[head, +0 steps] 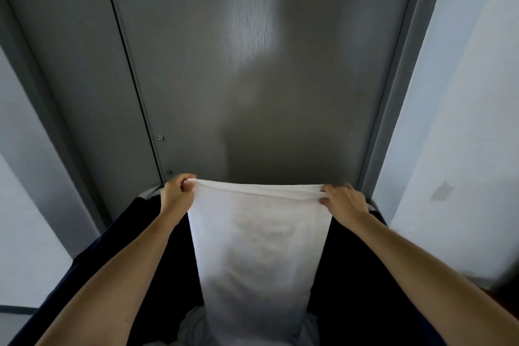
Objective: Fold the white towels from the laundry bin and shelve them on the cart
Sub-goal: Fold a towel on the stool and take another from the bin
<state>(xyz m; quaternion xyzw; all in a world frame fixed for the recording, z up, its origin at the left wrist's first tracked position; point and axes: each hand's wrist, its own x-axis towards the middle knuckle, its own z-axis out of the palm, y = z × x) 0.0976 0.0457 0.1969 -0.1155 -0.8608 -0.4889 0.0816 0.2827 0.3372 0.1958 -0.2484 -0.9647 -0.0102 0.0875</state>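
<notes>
I have a white towel [258,247] up at full stretch in front of me, my left hand [177,191] pinching one top corner in curled fingers and my right hand [341,201] gripping the other, the top edge drawn taut between them. The cloth hangs straight down into the dark laundry bin [118,247], where more white towels [193,326] lie bunched at the bottom (they look like a fair pile, though I can't see how many). Behind it all stands a grey door [252,78]. So I judge this the opening of the fold: towel lifted and squared, no crease made yet. Next I need to bring the two corners together to halve it, keeping the edges matched. The cart is nowhere in view here.
</notes>
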